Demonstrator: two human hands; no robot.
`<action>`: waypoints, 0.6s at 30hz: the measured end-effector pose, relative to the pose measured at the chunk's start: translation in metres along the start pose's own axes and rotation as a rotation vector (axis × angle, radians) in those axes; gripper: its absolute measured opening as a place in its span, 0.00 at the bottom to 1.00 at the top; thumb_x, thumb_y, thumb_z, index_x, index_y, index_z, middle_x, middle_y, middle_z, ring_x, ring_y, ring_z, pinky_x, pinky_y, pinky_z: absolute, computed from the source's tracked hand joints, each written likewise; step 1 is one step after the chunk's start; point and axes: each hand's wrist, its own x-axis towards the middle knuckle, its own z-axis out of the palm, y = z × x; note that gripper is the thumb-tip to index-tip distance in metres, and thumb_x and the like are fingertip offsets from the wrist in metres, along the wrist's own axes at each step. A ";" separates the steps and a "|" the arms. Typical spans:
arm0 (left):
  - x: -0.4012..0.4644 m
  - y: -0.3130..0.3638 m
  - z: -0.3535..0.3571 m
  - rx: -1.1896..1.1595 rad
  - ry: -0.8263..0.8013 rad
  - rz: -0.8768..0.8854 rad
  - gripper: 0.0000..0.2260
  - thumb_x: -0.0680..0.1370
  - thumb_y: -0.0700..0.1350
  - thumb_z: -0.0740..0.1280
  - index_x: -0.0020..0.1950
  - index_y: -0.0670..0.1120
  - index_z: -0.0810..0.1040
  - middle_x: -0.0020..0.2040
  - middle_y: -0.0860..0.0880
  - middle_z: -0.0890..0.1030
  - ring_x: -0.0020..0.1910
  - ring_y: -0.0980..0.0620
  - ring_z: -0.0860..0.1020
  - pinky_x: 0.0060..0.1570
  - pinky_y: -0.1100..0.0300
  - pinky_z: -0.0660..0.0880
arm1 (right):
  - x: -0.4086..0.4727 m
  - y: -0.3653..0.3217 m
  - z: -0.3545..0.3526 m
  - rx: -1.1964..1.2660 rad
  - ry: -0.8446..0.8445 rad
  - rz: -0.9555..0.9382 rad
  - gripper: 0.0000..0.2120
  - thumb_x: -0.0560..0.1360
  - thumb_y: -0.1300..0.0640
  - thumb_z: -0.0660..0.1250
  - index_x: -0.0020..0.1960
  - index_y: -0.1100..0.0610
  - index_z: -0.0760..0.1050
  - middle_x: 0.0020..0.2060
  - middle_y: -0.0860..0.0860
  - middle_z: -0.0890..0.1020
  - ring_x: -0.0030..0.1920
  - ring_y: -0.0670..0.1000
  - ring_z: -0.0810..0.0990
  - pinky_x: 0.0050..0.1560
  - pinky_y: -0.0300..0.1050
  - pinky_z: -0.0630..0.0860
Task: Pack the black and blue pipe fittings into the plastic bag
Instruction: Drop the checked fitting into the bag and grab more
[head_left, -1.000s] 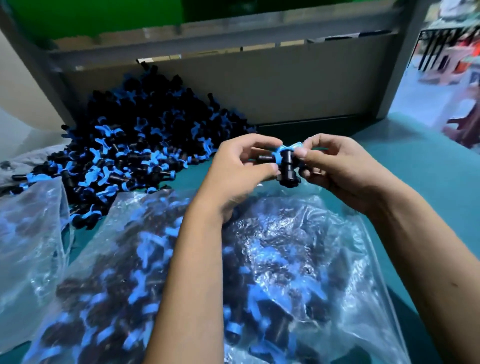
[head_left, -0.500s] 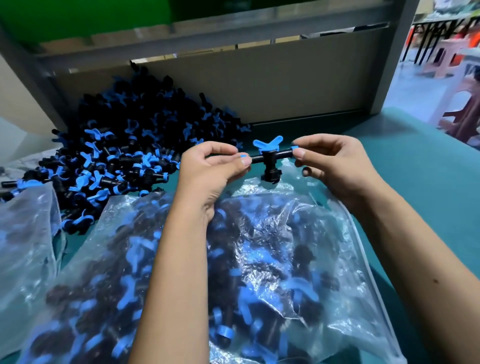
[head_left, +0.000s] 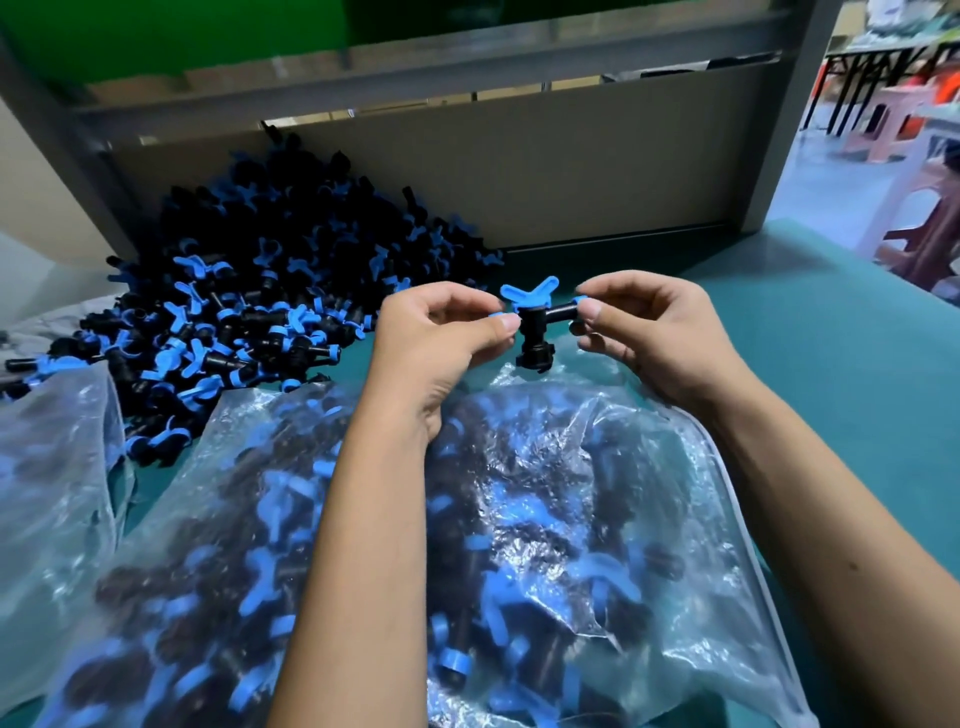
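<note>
Two bare forearms reach in from the bottom edge, with no sleeves, gloves, rings, watch or bands on them. The left hand and the right hand are both uncovered, with short, plain, unpainted nails on the fingers. A small dark mole shows on the right forearm. Nothing else of the person is in view, no clothing at all

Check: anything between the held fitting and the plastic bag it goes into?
No object sits between them. The fitting, pinched at each end by the left hand and right hand, hangs just above the far edge of the plastic bag. Whether the bag's mouth lies open there cannot be told.
</note>
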 end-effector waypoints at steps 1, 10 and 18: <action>-0.001 0.000 0.004 -0.009 0.031 0.008 0.06 0.71 0.28 0.76 0.44 0.36 0.83 0.35 0.43 0.83 0.39 0.46 0.83 0.46 0.58 0.85 | -0.001 0.001 0.003 -0.073 0.002 -0.036 0.07 0.74 0.66 0.73 0.51 0.60 0.81 0.40 0.53 0.85 0.38 0.49 0.83 0.41 0.42 0.82; -0.007 0.004 0.042 -0.009 0.051 0.190 0.08 0.77 0.40 0.76 0.43 0.36 0.82 0.35 0.40 0.85 0.36 0.45 0.84 0.47 0.44 0.85 | -0.005 -0.001 0.008 -0.240 -0.167 -0.136 0.17 0.76 0.67 0.72 0.63 0.59 0.78 0.46 0.60 0.84 0.44 0.55 0.85 0.42 0.46 0.83; -0.018 0.004 0.046 0.704 -0.422 0.331 0.21 0.70 0.29 0.62 0.51 0.50 0.84 0.54 0.51 0.82 0.59 0.53 0.76 0.58 0.58 0.73 | -0.001 0.010 -0.018 0.653 0.066 0.384 0.11 0.83 0.63 0.55 0.50 0.65 0.75 0.36 0.56 0.80 0.35 0.48 0.75 0.34 0.33 0.73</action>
